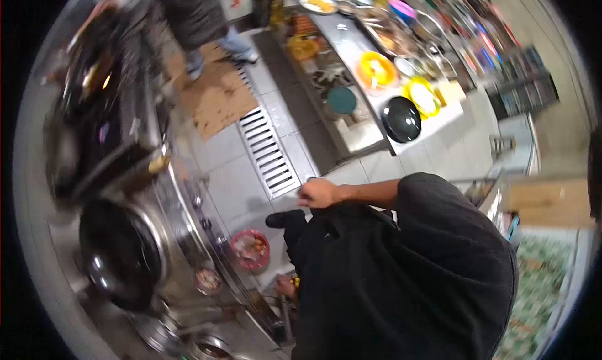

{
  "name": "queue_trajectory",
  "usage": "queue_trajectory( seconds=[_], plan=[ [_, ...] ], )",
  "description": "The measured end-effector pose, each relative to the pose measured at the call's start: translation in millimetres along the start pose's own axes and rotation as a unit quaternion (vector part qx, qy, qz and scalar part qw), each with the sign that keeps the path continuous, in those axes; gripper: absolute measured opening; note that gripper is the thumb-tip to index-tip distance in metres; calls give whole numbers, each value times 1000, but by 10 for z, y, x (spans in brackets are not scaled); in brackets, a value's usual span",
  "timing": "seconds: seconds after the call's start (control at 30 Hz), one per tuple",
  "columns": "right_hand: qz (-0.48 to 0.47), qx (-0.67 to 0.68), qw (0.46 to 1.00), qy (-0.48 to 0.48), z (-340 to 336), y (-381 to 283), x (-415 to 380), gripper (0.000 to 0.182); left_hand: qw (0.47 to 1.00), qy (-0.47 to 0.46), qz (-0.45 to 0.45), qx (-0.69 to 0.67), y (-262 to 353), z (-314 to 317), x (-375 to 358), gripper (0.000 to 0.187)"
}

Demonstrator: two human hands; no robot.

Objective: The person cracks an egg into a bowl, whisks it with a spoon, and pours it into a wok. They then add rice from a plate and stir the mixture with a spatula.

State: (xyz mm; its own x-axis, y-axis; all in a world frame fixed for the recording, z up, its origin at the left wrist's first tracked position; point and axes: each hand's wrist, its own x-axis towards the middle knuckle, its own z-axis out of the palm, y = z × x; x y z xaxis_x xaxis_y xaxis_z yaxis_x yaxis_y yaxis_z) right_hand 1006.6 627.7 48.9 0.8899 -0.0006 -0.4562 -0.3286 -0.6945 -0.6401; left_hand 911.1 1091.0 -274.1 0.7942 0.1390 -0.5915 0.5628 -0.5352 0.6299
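Note:
My right hand (317,193) hangs beside my dark trousers, above the tiled floor near the drain grate. Its fingers are curled in; whether anything is inside them is hidden. Lower in the view, my left hand (286,287) is partly covered by my black shirt. Its fingers look closed, and a small yellow thing shows against it, too blurred to name. Between my left hand and my dark shoe (283,219) stands a red basket (252,266) on the floor, with pale and brownish contents in a clear bag.
At left, a large black wok (119,254) sits on the steel stove counter. A floor drain grate (268,153) runs towards a cardboard sheet (213,93), where another person (194,15) stands. Across the aisle, a counter holds a black lid (401,119), an orange bowl (377,69) and yellow-rimmed plates (423,98).

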Motion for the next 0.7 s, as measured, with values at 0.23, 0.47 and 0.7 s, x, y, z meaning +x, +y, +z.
queue_trajectory(
  seconds=[0.23, 0.47, 0.7],
  plan=[
    [312, 55, 943, -99, 435, 985, -1799, 69, 973, -175, -127, -79, 1229, 373, 365, 39],
    [194, 297, 885, 300, 599, 1752, -3179, 43, 951, -290, 1, 112, 2321, 1511, 95, 40],
    [343, 206, 778, 485, 527, 2511, -4460, 35, 848, -413, 103, 316, 3125, 3377, -1075, 41]
  ],
)
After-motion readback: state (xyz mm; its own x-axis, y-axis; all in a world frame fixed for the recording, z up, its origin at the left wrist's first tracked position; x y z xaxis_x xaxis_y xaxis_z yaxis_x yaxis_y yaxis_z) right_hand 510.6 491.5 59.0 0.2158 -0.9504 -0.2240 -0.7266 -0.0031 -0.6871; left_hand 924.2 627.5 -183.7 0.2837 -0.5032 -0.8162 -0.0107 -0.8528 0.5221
